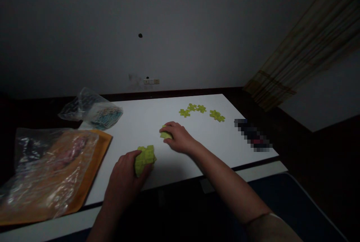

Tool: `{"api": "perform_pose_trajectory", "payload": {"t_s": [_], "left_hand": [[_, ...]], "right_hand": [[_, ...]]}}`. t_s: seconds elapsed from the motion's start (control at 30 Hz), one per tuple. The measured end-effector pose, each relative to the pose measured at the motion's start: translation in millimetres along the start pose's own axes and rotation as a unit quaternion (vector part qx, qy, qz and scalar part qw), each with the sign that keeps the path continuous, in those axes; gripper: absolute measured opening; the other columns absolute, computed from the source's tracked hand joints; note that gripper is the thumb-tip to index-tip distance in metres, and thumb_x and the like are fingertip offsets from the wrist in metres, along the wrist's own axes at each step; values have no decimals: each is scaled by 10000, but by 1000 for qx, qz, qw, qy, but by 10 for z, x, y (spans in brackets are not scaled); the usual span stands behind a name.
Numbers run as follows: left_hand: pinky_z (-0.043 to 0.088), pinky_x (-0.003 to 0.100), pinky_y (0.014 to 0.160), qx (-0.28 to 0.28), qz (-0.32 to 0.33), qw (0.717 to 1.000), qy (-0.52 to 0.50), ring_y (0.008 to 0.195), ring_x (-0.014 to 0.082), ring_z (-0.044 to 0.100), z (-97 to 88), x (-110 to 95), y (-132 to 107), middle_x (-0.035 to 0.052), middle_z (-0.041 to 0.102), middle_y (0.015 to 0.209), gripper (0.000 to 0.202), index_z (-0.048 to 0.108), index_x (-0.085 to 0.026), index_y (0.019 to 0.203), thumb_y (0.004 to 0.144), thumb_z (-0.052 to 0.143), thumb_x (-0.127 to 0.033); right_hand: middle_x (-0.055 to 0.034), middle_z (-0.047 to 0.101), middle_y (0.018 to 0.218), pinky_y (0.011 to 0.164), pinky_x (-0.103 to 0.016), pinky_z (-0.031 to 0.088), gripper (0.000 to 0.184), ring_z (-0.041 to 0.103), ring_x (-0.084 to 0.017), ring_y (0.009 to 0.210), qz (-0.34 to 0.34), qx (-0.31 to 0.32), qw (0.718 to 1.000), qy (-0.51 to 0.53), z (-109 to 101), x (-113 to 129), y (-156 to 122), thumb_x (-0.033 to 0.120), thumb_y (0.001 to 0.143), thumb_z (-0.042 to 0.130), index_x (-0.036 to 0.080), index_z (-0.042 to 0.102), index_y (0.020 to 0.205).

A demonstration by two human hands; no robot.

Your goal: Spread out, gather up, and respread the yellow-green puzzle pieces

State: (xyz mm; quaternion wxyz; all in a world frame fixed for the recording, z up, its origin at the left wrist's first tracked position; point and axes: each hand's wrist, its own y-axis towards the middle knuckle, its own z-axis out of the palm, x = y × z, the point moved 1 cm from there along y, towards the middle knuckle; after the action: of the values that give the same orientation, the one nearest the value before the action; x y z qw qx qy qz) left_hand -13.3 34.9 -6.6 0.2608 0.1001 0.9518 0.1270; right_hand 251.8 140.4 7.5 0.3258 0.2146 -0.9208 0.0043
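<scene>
My left hand [126, 170] is closed around a thick bunch of yellow-green jigsaw puzzle pieces [146, 155], held over the near part of the white table. Further forward, my right hand [178, 137] grips a smaller yellow-green puzzle piece [165, 134] between thumb and fingers; whether it is one piece or a few stacked I cannot tell. Beyond the right hand, several loose pieces lie flat on the table: one single piece [184, 113], a pair touching or nearly so [197, 107], and an overlapping cluster [217, 115] to the right.
On the left, a clear plastic bag [56, 159] lies over a brown-orange envelope [95, 167]. Behind it, another clear bag [105, 114] holds bluish pieces. A dark blurred-out object [253, 135] sits at the right edge of the white table [140, 114]. A wall with a socket [151, 81] stands behind.
</scene>
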Motion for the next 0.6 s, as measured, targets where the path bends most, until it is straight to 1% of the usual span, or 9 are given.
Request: {"api": "perform_pose_trajectory", "payload": {"t_s": [0.1, 0.17, 0.23, 0.3, 0.37, 0.47, 0.53, 0.6], "left_hand": [[617, 517, 935, 3, -1, 1000, -1, 1054, 372, 763, 1, 1, -1, 151, 796, 1159, 577, 694, -205, 1277, 1000, 627, -706], [615, 521, 947, 1, -1, 1000, 0, 1079, 376, 759, 9, 11, -4, 158, 790, 1184, 577, 685, -200, 1286, 1002, 629, -698], [614, 527, 962, -1, -1, 1000, 0, 1093, 377, 756, 19, 20, -7, 162, 785, 1204, 571, 678, -197, 1292, 1003, 630, -687], [616, 533, 965, -2, -3, 1000, 1, 1090, 376, 756, 22, 22, -8, 161, 784, 1203, 563, 673, -197, 1294, 1002, 631, -677], [617, 543, 968, -3, -3, 1000, 0, 1086, 377, 758, 15, 12, -4, 162, 786, 1200, 560, 671, -196, 1293, 1003, 626, -673], [621, 549, 974, -6, -3, 1000, -6, 1088, 380, 766, -12, -17, 8, 160, 793, 1195, 563, 673, -199, 1286, 993, 630, -678], [625, 551, 971, -8, -6, 1000, -12, 1080, 378, 772, -32, -34, 16, 153, 797, 1178, 556, 676, -204, 1280, 985, 635, -673], [629, 559, 957, -8, -10, 1000, -14, 1065, 379, 774, -44, -41, 20, 151, 799, 1161, 549, 678, -204, 1271, 982, 632, -668]], "right_hand": [[-103, 658, 1495, 1230, -466, 479, 480, 630, -259, 1396, -46, -24, 995, 87, -2, -105, -2, 67, 883, 838, 272, 801, 1316], [-109, 657, 1479, 1247, -454, 474, 478, 630, -254, 1407, -85, -42, 989, 113, 10, -133, -17, 10, 872, 792, 257, 816, 1280], [-109, 646, 1491, 1253, -446, 476, 485, 632, -247, 1410, -110, -57, 985, 121, 36, -131, -24, -7, 882, 744, 257, 816, 1283], [-112, 625, 1518, 1251, -434, 483, 496, 628, -242, 1421, -114, -69, 984, 120, 55, -121, -2, 2, 904, 706, 258, 802, 1317], [-118, 590, 1568, 1269, -430, 467, 492, 600, -240, 1459, -104, -92, 985, 107, 28, -133, 68, 29, 938, 671, 255, 776, 1363], [-146, 511, 1651, 1304, -423, 422, 502, 536, -240, 1520, -61, -130, 988, 48, -134, -223, 260, 69, 976, 625, 220, 711, 1448], [-171, 467, 1686, 1299, -413, 411, 539, 499, -242, 1543, -5, -123, 992, -32, -283, -325, 402, 88, 997, 594, 197, 645, 1523], [-195, 444, 1710, 1280, -430, 408, 566, 472, -267, 1555, 64, -92, 985, -133, -404, -437, 504, 89, 1012, 557, 181, 600, 1569]]}}
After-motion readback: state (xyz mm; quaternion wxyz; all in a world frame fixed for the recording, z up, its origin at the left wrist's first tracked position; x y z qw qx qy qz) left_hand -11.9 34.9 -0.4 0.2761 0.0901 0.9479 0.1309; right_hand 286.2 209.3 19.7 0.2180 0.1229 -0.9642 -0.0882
